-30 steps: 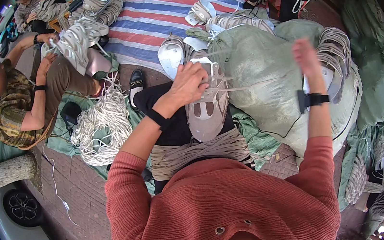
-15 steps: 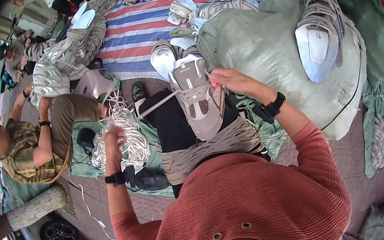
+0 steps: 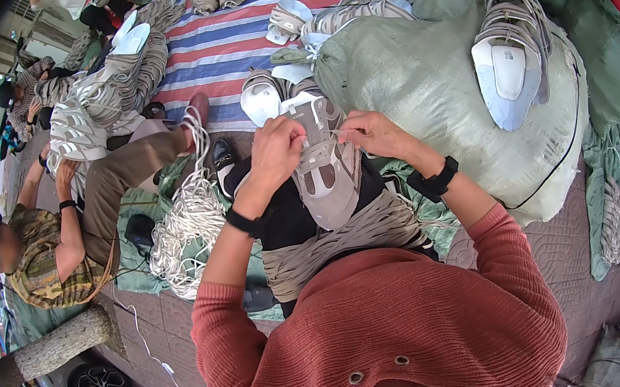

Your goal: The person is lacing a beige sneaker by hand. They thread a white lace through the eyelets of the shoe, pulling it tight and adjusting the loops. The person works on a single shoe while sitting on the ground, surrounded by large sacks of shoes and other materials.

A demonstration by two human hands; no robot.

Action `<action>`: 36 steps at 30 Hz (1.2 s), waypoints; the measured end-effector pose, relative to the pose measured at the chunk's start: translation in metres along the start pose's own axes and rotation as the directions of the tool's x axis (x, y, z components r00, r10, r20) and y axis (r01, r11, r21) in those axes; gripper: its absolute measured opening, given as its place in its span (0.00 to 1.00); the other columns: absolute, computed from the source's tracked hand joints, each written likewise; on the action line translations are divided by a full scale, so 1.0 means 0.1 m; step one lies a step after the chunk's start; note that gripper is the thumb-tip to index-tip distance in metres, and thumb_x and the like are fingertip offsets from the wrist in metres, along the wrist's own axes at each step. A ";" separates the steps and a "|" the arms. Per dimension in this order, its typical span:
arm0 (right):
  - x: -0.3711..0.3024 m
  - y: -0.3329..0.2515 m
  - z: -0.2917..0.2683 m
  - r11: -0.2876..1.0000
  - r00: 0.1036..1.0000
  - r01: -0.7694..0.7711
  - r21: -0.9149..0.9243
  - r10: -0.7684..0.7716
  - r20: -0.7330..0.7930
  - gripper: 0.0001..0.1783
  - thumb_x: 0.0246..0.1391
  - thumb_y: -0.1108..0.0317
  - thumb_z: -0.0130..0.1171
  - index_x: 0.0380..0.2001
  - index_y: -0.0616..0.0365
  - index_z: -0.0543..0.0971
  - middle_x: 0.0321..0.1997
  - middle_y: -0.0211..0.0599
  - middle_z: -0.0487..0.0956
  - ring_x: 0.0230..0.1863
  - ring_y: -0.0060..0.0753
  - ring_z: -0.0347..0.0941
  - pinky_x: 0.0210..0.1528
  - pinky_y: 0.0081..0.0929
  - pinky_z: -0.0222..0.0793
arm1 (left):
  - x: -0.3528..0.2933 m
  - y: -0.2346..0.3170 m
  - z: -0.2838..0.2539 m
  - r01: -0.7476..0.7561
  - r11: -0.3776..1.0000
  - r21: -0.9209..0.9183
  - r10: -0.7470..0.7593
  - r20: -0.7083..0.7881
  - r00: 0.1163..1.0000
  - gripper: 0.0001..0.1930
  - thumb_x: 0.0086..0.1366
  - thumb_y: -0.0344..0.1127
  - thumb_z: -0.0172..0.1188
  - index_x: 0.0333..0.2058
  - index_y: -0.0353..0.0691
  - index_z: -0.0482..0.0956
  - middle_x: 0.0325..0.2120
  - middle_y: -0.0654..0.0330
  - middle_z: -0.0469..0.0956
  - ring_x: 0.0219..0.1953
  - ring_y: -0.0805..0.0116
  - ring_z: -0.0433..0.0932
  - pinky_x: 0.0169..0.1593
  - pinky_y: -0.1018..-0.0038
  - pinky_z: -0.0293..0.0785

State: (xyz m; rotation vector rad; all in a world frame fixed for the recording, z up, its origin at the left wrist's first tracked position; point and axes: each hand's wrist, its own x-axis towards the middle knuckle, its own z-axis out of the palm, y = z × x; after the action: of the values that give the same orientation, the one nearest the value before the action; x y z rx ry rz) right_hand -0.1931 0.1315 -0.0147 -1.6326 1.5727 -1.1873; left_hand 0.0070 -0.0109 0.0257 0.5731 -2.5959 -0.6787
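Left hand point(image 3: 282, 150) opposite right hand point(image 3: 374, 135) across shoe upper point(image 3: 333, 189)

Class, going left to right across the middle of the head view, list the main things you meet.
Co-worker's patterned shirt, pile of pale laces, left hand, grey shoe upper, right hand, stack of shoe uppers.

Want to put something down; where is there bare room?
Bare striped sheet lies right of the left sneaker-upper stack; bare paving between right sleeve and green cloth. Crowded: the lap, with left hand and right hand at a sneaker upper.
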 end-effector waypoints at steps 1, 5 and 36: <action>0.01 -0.03 0.01 0.999 0.999 -0.027 0.028 0.027 0.023 0.09 0.61 0.67 0.54 0.34 0.58 0.80 0.25 0.31 0.77 0.25 0.24 0.70 0.30 0.25 0.66 | 0.07 0.01 0.05 -0.026 0.999 0.042 0.025 0.026 0.999 0.05 0.54 0.29 0.64 0.28 0.38 0.77 0.25 0.58 0.73 0.32 0.59 0.73 0.37 0.64 0.67; 0.01 -0.10 0.07 0.989 0.989 -0.146 -0.030 0.146 0.019 0.11 0.63 0.64 0.52 0.32 0.60 0.77 0.24 0.38 0.76 0.25 0.32 0.72 0.31 0.30 0.66 | 0.15 0.09 0.07 -0.003 0.990 0.141 -0.028 0.210 0.977 0.07 0.52 0.31 0.66 0.28 0.42 0.76 0.28 0.62 0.72 0.36 0.64 0.72 0.44 0.66 0.60; 0.15 -0.05 0.16 0.669 0.807 -0.590 0.452 0.497 0.319 0.13 0.49 0.68 0.52 0.13 0.53 0.71 0.16 0.19 0.65 0.19 0.13 0.53 0.22 0.17 0.44 | 0.09 -0.02 0.20 -0.216 0.974 -0.070 0.223 0.114 0.968 0.13 0.50 0.22 0.62 0.34 0.42 0.73 0.32 0.61 0.70 0.40 0.61 0.72 0.45 0.65 0.58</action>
State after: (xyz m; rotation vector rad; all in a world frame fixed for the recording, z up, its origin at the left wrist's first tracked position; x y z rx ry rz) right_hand -0.1777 0.1150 -0.0146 -0.7799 1.3167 -0.9908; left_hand -0.0089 -0.0091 0.0114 0.2275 -2.6885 -0.7312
